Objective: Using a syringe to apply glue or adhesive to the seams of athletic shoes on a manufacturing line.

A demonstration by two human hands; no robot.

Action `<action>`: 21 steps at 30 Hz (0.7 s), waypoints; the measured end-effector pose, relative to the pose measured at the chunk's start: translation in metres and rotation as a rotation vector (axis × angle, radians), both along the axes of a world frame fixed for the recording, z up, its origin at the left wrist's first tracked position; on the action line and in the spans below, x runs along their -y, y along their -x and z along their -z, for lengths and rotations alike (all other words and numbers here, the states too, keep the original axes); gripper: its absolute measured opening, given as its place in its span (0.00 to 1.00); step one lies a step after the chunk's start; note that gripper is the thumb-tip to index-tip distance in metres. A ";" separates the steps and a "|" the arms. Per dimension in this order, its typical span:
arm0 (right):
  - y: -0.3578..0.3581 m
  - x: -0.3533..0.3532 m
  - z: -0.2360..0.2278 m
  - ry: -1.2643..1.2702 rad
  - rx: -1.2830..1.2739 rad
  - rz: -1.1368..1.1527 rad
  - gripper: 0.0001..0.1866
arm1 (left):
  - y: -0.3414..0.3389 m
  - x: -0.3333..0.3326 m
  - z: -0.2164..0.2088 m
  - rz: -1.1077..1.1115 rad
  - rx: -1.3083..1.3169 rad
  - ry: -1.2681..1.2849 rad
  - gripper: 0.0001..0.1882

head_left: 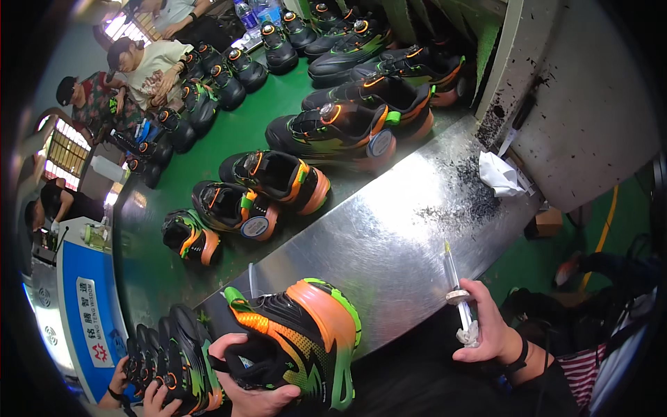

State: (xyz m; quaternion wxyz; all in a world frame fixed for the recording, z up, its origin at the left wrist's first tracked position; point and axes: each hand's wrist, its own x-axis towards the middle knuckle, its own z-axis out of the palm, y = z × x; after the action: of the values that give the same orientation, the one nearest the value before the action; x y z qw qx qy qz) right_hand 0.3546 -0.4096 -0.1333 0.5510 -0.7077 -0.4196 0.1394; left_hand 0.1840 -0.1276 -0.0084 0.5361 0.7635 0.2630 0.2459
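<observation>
Left hand (pixel 253 389) grips the black-and-orange shoe (pixel 299 340) at the steel table (pixel 389 236) edge, sole up; right hand (pixel 486 326) holds a syringe-like applicator (pixel 458 295), tip apparently pointing away, well right of it.

A green conveyor belt (pixel 229 142) carries a line of black, orange and green shoes (pixel 274 177); beside it, a steel bench (pixel 389 229) bears a crumpled white cloth (pixel 501 174) and what looks like dark dust (pixel 479 194)
</observation>
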 end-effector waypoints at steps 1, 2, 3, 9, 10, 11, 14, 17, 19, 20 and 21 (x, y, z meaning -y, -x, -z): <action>0.001 0.001 0.001 -0.010 -0.040 0.013 0.56 | 0.002 0.001 -0.001 -0.004 -0.009 -0.019 0.50; 0.002 0.001 0.000 -0.009 -0.042 0.011 0.56 | 0.006 0.003 -0.005 -0.030 -0.034 -0.008 0.51; 0.002 0.001 0.000 -0.008 -0.052 0.009 0.56 | 0.009 0.003 -0.004 -0.030 -0.035 -0.005 0.51; 0.004 0.002 0.005 -0.020 -0.073 0.042 0.56 | 0.018 -0.002 -0.010 0.108 -0.149 -0.186 0.48; 0.003 0.000 0.005 -0.032 -0.081 0.030 0.56 | 0.023 0.000 -0.013 0.099 -0.114 -0.349 0.46; 0.001 -0.001 0.004 -0.045 -0.082 0.004 0.56 | 0.028 -0.004 -0.020 0.074 -0.121 -0.362 0.46; 0.003 0.001 0.005 -0.036 -0.075 0.016 0.57 | 0.041 -0.040 -0.051 0.011 0.012 -0.629 0.51; 0.006 0.000 0.004 -0.053 -0.119 0.084 0.58 | 0.023 -0.100 -0.080 -0.205 0.011 -0.927 0.47; 0.005 -0.002 0.011 -0.082 -0.154 0.049 0.58 | 0.039 -0.141 -0.109 -0.394 -0.249 -1.133 0.40; 0.006 -0.003 0.014 -0.077 -0.188 0.060 0.58 | 0.029 -0.151 -0.111 -0.368 -0.254 -1.063 0.38; 0.006 -0.003 0.016 -0.085 -0.182 0.048 0.58 | 0.017 -0.160 -0.115 -0.337 -0.260 -0.998 0.36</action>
State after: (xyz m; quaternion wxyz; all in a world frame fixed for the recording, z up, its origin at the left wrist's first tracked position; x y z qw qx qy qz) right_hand 0.3486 -0.4065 -0.1491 0.6196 -0.6780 -0.3561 0.1720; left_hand 0.1672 0.0327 0.1061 0.0245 0.8968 0.2970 0.3269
